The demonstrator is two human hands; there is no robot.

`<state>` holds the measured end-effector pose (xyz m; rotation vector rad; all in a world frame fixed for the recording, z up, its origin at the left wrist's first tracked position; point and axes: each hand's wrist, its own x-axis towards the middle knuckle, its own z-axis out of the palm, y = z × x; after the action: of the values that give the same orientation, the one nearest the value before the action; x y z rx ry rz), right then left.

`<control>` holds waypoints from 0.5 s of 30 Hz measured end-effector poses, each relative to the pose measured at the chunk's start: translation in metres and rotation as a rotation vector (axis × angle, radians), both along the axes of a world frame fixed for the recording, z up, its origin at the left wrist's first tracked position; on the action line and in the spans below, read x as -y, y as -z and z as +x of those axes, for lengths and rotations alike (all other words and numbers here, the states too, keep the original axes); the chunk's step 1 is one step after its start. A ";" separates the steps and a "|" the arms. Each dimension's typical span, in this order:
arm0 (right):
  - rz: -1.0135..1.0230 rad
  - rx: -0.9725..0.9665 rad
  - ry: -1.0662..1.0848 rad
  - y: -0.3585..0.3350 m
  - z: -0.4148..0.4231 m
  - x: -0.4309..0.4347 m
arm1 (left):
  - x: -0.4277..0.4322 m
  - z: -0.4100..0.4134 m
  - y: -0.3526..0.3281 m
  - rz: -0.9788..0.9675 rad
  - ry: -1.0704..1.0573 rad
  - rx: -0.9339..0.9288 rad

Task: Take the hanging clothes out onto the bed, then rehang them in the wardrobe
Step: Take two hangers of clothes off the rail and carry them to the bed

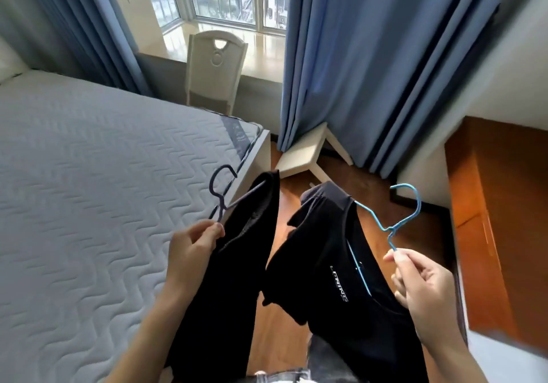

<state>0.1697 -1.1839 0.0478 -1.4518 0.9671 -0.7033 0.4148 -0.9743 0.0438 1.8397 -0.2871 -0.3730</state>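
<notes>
My left hand (192,246) pinches the neck of a dark hanger (221,187) that carries a black garment (237,258), held over the bed's right edge. My right hand (421,282) pinches a light blue hanger (406,205) that carries a black T-shirt (335,288) with small white lettering. Both garments hang above the wooden floor beside the bed (89,175), whose quilted grey mattress is bare. The wardrobe itself is not clearly in view.
A cream chair (216,68) stands by the window past the bed's corner. Blue curtains (370,56) hang ahead and at the left. A small white stool (302,151) lies tipped on the floor. An orange-brown wooden cabinet (492,219) stands at the right.
</notes>
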 end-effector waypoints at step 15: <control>0.103 0.055 -0.189 -0.004 0.263 0.345 | 0.301 0.179 -0.020 0.007 -0.205 0.101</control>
<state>0.4331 -1.5288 0.0520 -1.4044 0.8005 -0.5444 0.5936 -1.2753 0.0637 1.8778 -0.1647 -0.1396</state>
